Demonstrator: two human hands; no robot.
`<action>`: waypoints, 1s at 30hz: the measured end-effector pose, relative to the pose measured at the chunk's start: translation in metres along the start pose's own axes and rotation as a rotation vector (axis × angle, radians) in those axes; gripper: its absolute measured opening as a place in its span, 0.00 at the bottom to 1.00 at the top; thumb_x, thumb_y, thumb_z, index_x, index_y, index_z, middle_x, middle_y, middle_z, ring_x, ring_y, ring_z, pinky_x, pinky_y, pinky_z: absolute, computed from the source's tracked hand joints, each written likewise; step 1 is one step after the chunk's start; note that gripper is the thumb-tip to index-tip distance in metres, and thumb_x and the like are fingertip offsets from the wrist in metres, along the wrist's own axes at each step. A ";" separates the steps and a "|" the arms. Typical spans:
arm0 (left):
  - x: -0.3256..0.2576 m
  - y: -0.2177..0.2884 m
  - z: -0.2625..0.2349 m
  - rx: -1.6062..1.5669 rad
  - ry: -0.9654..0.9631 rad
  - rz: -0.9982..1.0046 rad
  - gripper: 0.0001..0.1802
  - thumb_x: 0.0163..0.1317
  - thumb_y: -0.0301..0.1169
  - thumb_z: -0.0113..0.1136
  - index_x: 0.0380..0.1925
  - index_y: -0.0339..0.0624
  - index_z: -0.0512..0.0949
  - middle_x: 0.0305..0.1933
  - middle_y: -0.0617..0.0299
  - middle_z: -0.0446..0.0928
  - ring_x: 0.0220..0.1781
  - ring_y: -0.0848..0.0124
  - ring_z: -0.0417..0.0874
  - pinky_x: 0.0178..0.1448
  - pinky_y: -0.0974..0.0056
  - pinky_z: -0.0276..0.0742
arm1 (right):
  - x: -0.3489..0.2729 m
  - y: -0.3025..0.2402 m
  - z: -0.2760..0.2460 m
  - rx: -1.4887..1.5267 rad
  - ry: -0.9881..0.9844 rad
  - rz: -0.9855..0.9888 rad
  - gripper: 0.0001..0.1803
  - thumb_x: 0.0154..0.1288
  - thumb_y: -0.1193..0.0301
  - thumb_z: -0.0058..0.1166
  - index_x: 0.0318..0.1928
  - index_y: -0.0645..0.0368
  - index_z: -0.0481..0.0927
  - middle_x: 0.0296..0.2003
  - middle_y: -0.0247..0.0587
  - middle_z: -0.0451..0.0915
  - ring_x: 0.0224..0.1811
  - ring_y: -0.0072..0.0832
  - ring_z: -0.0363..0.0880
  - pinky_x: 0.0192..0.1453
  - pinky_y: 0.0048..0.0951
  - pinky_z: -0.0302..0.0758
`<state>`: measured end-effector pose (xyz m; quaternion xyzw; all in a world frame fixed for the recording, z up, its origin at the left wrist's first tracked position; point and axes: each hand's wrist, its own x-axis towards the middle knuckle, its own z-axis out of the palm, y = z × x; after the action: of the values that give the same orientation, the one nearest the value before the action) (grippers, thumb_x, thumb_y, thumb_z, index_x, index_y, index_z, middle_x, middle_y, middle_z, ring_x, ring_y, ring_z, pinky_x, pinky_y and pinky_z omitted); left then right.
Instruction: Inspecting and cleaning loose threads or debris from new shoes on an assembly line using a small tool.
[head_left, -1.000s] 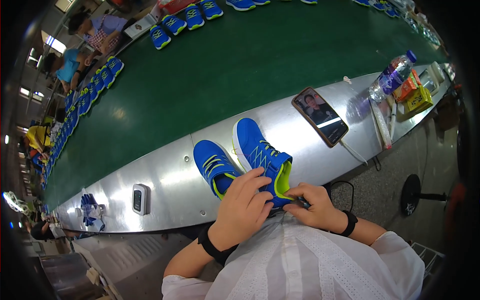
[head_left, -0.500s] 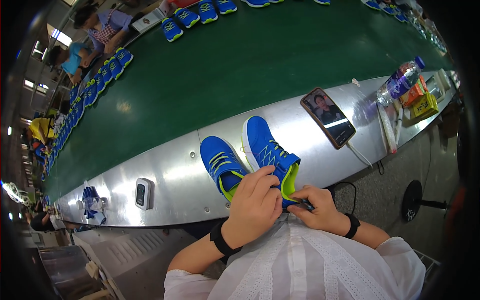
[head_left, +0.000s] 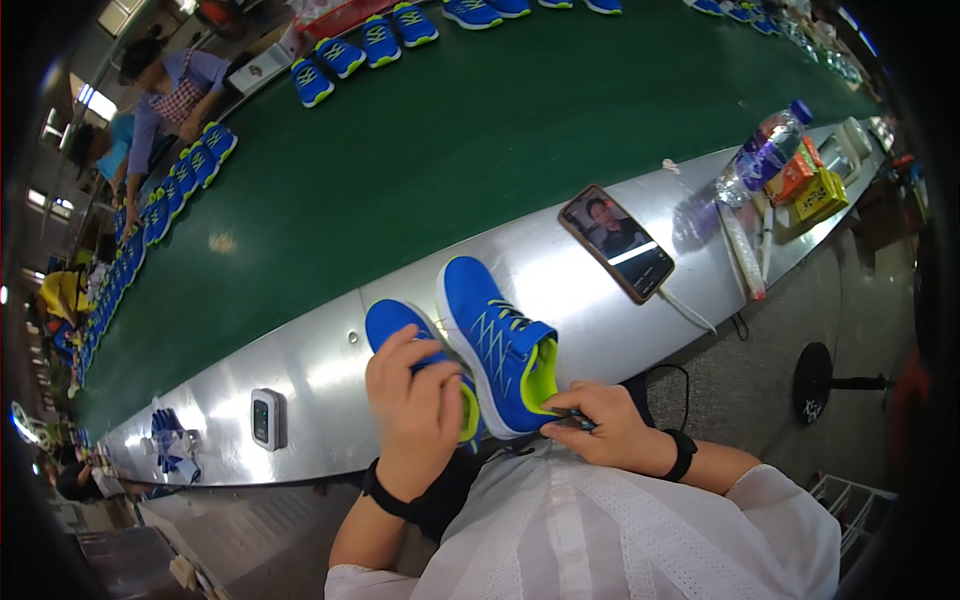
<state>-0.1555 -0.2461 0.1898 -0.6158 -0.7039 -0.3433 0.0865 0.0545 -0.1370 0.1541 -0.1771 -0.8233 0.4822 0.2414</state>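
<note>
Two blue sneakers with lime-green linings lie side by side at the front of the metal table edge, toes pointing away from me. My left hand (head_left: 412,415) reaches over the left sneaker (head_left: 392,318), its fingers apart and slightly curved across the strap area, hiding much of the upper. At the heel of the right sneaker (head_left: 490,345), my right hand (head_left: 612,430) is closed in a pinch on a small dark tool (head_left: 575,418), mostly hidden by the fingers. The thumb and fingertips are close to the lime collar. Thin loose thread shows between the sneakers.
A phone (head_left: 618,243) with a white cable lies right of the sneakers. Beyond it stand a bottle (head_left: 765,153) and a yellow box (head_left: 820,195). A small white device (head_left: 267,419) sits at left. Rows of sneakers line the green belt (head_left: 400,170), with people working at far left.
My left hand has left the right sneaker and moved left over the other one. My right hand stays at the right sneaker's heel with the tool. The whole view has shifted slightly.
</note>
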 end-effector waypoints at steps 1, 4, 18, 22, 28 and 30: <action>0.000 0.000 -0.001 0.025 0.008 -0.081 0.13 0.50 0.22 0.61 0.38 0.39 0.77 0.50 0.52 0.75 0.60 0.48 0.73 0.62 0.47 0.68 | 0.000 0.000 -0.001 -0.002 -0.016 0.006 0.16 0.55 0.68 0.69 0.42 0.58 0.80 0.29 0.42 0.78 0.28 0.37 0.80 0.31 0.32 0.74; 0.007 -0.001 0.000 0.085 -0.109 -0.089 0.21 0.50 0.23 0.63 0.47 0.38 0.75 0.56 0.51 0.72 0.64 0.48 0.69 0.66 0.45 0.63 | 0.000 -0.002 -0.002 -0.010 -0.023 0.019 0.16 0.56 0.67 0.68 0.43 0.59 0.81 0.29 0.42 0.78 0.28 0.37 0.80 0.32 0.32 0.74; 0.026 -0.017 0.013 0.149 -0.137 0.012 0.10 0.47 0.20 0.65 0.28 0.39 0.73 0.45 0.53 0.74 0.58 0.49 0.74 0.60 0.48 0.67 | 0.002 -0.004 -0.006 -0.013 -0.024 0.013 0.17 0.56 0.67 0.69 0.45 0.57 0.81 0.28 0.40 0.78 0.28 0.35 0.80 0.31 0.30 0.76; 0.032 -0.027 -0.004 0.034 -0.125 -0.011 0.09 0.48 0.19 0.63 0.29 0.39 0.73 0.41 0.53 0.75 0.57 0.50 0.76 0.59 0.50 0.68 | 0.005 -0.003 -0.006 -0.021 -0.039 0.008 0.16 0.56 0.66 0.69 0.44 0.57 0.82 0.28 0.40 0.77 0.28 0.35 0.80 0.31 0.30 0.76; 0.062 -0.072 -0.058 0.374 0.190 -0.113 0.13 0.52 0.15 0.57 0.39 0.37 0.76 0.50 0.50 0.75 0.60 0.49 0.74 0.64 0.53 0.69 | 0.002 -0.002 -0.006 -0.020 -0.034 0.015 0.16 0.56 0.66 0.69 0.44 0.57 0.82 0.28 0.40 0.77 0.28 0.36 0.80 0.31 0.31 0.75; 0.062 -0.076 -0.057 0.316 0.274 -0.244 0.20 0.53 0.17 0.60 0.48 0.39 0.76 0.60 0.46 0.70 0.64 0.47 0.70 0.67 0.54 0.67 | 0.000 0.000 -0.007 -0.044 -0.030 0.018 0.17 0.56 0.65 0.68 0.44 0.58 0.82 0.28 0.40 0.78 0.28 0.36 0.80 0.31 0.31 0.75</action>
<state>-0.2573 -0.2296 0.2375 -0.4526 -0.7997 -0.3172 0.2346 0.0581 -0.1322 0.1570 -0.1825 -0.8358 0.4685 0.2205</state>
